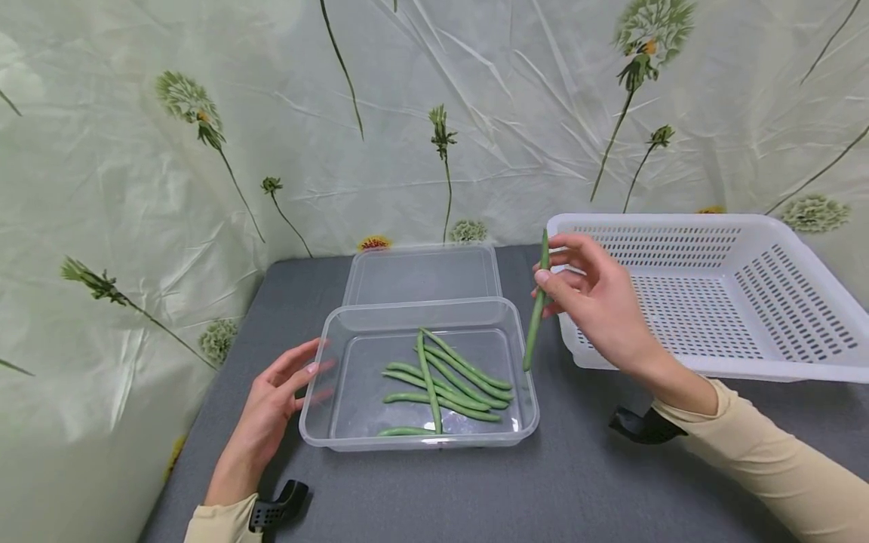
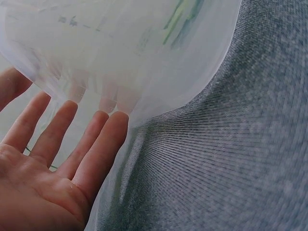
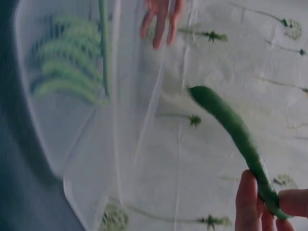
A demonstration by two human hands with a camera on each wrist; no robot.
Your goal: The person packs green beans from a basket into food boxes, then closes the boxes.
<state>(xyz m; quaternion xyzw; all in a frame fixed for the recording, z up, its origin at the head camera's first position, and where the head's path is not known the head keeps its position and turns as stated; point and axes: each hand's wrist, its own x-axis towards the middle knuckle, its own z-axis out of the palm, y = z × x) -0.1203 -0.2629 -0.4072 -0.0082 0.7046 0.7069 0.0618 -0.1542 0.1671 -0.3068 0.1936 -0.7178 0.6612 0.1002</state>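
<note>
My right hand (image 1: pixel 597 302) pinches one green bean (image 1: pixel 534 332) between thumb and fingers, just past the right rim of a clear plastic container (image 1: pixel 419 307). In the right wrist view that green bean (image 3: pixel 236 130) slants up and away from the fingertips. Several more green beans (image 1: pixel 441 381) lie inside the container, mostly toward its right half, one crossing over the others. At the container's left wall is my left hand (image 1: pixel 268 403), fingers extended. The left wrist view shows its fingertips (image 2: pixel 118 120) right at the container's translucent side (image 2: pixel 159 82).
A white perforated basket (image 1: pixel 706 371) stands on the right, behind my right forearm. Behind the container lies a clear lid (image 1: pixel 424 275). Grey cloth (image 1: pixel 475 490) covers the table, and a flower-printed sheet (image 1: pixel 380 181) hangs along the back and left.
</note>
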